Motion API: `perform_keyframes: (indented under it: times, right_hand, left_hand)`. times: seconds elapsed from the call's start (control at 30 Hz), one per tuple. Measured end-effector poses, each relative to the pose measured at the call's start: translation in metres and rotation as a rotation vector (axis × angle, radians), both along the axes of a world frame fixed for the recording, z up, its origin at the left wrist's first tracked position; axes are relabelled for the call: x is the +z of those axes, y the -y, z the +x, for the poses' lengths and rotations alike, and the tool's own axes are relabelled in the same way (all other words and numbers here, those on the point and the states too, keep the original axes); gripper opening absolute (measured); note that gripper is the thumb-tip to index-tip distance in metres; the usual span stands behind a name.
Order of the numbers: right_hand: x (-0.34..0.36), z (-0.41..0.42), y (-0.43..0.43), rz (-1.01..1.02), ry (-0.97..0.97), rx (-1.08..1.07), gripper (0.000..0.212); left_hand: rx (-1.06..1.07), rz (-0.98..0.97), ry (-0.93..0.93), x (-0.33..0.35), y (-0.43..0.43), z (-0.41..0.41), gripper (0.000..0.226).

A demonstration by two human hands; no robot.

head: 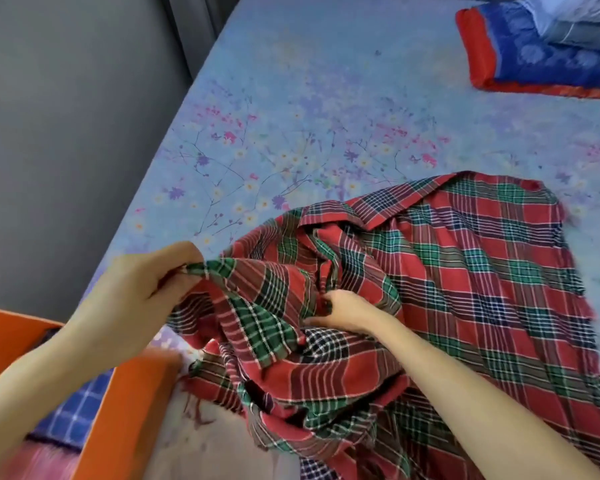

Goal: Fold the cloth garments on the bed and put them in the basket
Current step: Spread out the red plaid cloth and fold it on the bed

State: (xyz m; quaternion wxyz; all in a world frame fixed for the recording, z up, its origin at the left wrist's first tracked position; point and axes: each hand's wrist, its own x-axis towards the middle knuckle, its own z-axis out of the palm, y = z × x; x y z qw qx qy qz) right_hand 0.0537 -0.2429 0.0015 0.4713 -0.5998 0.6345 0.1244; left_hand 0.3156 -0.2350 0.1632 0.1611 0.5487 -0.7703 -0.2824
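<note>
The cloth [447, 289] lies on the bed [326, 116] before me. My basket [129, 410] sits at eight o'clock, the pillows [541, 53] at one.

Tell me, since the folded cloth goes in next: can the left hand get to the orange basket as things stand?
Probably yes: the left hand, gripping the plaid cloth, is just above the orange basket, with nothing between.
</note>
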Motion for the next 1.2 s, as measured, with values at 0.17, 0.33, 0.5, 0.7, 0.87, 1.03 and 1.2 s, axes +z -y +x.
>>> perform_keyframes:
  times: [0.17,0.33,0.5,0.7,0.87,1.03,1.2]
  right_hand:
    - [0.007,0.017,-0.022,-0.041,-0.074,0.245,0.029]
    - [0.124,-0.030,0.003,-0.263,0.243,-0.106,0.043]
    - [0.232,-0.027,0.064,-0.263,0.878,-0.459,0.021]
    - [0.258,0.013,0.215,-0.823,0.946,-0.772,0.010]
    - [0.186,-0.004,0.228,-0.854,0.252,-0.431,0.066]
    - [0.061,-0.016,0.115,-0.522,-0.256,-0.084,0.053]
    - [-0.038,0.000,0.009,-0.341,-0.490,0.325,0.098]
  left_hand:
    - [0.179,-0.087,0.123,0.001,0.013,0.039,0.044]
    - [0.521,-0.015,0.193,-0.024,0.054,0.097,0.027]
    - [0.634,-0.018,0.042,-0.014,0.099,0.101,0.009]
    - [0.786,-0.054,-0.074,-0.022,0.170,0.093,0.024]
    - [0.679,0.125,0.038,-0.085,0.144,0.058,0.036]
    - [0.420,0.420,0.228,-0.162,0.055,0.021,0.025]
    - [0.445,0.636,0.349,-0.230,-0.017,-0.008,0.095]
